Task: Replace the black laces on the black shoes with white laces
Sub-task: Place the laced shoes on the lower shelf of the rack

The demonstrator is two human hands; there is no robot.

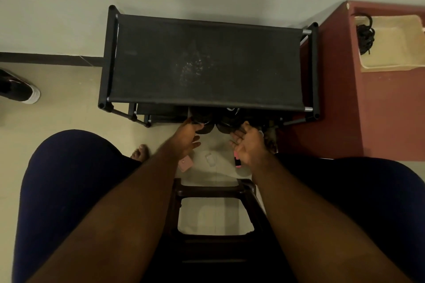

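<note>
Two black shoes stand side by side on a lower shelf of the black shoe rack (207, 62), their toes poking out from under its top: the left shoe (202, 122) and the right shoe (226, 123). My left hand (187, 136) reaches to the left shoe, thumb and fingertips touching its toe. At the right shoe's toe is my right hand (247, 142), fingers spread and relaxed. A bundle of black laces (365, 37) lies in a beige tray (395, 60) on the red-brown cabinet at the right. No white laces are visible.
I sit on a dark stool (213, 190) with my knees on both sides. On the floor lie a pink card (185, 163), a clear packet (210, 159) and a pink-and-black item (237, 163). A black-and-white sneaker (18, 89) lies at the far left.
</note>
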